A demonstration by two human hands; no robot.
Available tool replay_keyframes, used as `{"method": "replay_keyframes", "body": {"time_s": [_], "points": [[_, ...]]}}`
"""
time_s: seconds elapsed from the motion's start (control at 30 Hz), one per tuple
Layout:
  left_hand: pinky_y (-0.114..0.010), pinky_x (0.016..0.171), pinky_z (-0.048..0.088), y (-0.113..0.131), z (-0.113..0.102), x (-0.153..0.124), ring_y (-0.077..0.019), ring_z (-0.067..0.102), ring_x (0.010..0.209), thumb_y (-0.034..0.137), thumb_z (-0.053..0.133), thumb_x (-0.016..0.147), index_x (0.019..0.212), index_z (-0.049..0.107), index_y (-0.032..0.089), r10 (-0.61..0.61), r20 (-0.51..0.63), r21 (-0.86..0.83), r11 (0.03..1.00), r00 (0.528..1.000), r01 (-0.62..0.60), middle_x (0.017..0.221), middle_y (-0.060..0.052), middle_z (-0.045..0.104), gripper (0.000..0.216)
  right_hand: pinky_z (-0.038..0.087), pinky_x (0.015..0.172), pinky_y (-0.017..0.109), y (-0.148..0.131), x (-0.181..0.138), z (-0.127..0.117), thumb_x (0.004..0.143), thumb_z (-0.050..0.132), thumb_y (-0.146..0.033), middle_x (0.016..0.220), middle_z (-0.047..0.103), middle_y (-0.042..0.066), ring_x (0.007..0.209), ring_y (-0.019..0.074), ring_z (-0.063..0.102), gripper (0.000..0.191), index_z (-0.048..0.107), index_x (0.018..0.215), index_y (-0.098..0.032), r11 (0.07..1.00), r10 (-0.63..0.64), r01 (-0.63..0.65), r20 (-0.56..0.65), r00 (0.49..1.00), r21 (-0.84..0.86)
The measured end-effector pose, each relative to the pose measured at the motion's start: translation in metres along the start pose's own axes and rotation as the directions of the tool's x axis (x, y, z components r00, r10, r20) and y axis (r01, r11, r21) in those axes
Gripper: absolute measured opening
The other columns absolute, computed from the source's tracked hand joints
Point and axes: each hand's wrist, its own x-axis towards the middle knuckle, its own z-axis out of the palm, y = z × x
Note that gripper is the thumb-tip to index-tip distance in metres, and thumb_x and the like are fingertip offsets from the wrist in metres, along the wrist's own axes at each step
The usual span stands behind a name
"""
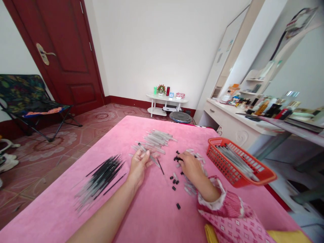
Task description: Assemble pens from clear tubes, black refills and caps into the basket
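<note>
My left hand (139,165) is closed around a clear pen barrel (154,161), held aslant over the pink cloth. A thin black refill (161,166) shows just beside the barrel's lower end; I cannot tell whether it is held or lying there. My right hand (190,165) reaches down with its fingers pinched at a small black pen plug (179,159), among similar black pieces. Clear pen caps (191,187) lie around and under this hand. Left of my left hand is a bundle of dark refills (103,179). Beyond it, more clear barrels (158,137) lie in a pile.
An orange basket (236,184) with grey-clear pens stands at the cloth's right side. Loose black plugs (178,206) dot the pink cloth (149,216). Yellow fabric (211,233) lies near my right sleeve. A dressing table (227,118) stands right, a folding chair (37,113) left.
</note>
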Motion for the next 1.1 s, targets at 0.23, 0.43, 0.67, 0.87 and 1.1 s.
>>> {"method": "replay_keyframes", "body": {"time_s": [0.23,0.43,0.67,0.87,1.1], "points": [[-0.021,0.055,0.048,0.0,-0.001,0.001,-0.0171,0.066,0.075,0.037,0.069,0.068,0.094,0.054,0.018,-0.008,-0.02,0.012,1.0,1.0,0.009,0.09,-0.005,0.066,0.036,0.037,0.073,0.025,-0.002,0.0,-0.005,0.08,0.052,-0.023,0.095,0.061,0.006,0.092,0.0176,0.056,0.022,0.066,0.096,-0.024,0.998,-0.018,0.018,-0.012,1.0,0.061],[-0.017,0.048,0.041,0.001,-0.001,0.002,-0.0072,0.054,0.052,0.039,0.068,0.069,0.096,0.06,0.015,-0.003,-0.01,0.01,1.0,1.0,0.003,0.068,0.0,0.06,0.037,0.035,0.071,0.026,-0.002,-0.001,-0.013,0.073,0.057,-0.018,0.089,0.061,0.004,0.087,0.0179,0.056,0.017,0.068,0.084,-0.024,0.995,-0.09,0.088,0.024,0.996,0.053],[-0.016,0.039,0.023,0.0,0.001,-0.001,-0.0027,0.034,0.043,0.041,0.058,0.078,0.099,0.061,0.015,0.014,0.059,0.091,0.996,0.998,-0.02,0.063,0.004,0.048,0.034,0.032,0.065,0.025,0.0,-0.003,-0.008,0.066,0.054,-0.008,0.087,0.062,0.002,0.082,0.0166,0.056,0.022,0.066,0.078,-0.022,0.994,-0.103,0.101,0.051,0.993,0.044],[-0.017,0.039,0.013,0.001,0.004,-0.003,-0.0025,0.025,0.041,0.044,0.056,0.078,0.1,0.061,0.012,0.003,0.09,0.24,0.97,0.996,-0.025,0.06,0.004,0.045,0.039,0.036,0.069,0.025,-0.001,0.001,-0.013,0.071,0.055,-0.017,0.082,0.064,0.003,0.079,0.0168,0.057,0.011,0.061,0.081,-0.019,0.965,-0.056,0.068,-0.054,0.997,0.254],[-0.021,0.048,0.033,0.001,0.009,-0.006,-0.0103,0.045,0.051,0.042,0.06,0.073,0.094,0.068,0.014,0.067,0.149,0.417,0.9,0.987,-0.124,0.066,-0.002,0.061,0.035,0.039,0.057,0.024,-0.01,0.006,-0.014,0.079,0.046,-0.022,0.064,0.058,-0.002,0.06,0.0134,0.054,0.025,0.053,0.103,-0.018,0.7,-0.005,0.122,-0.166,0.986,0.704]]}}
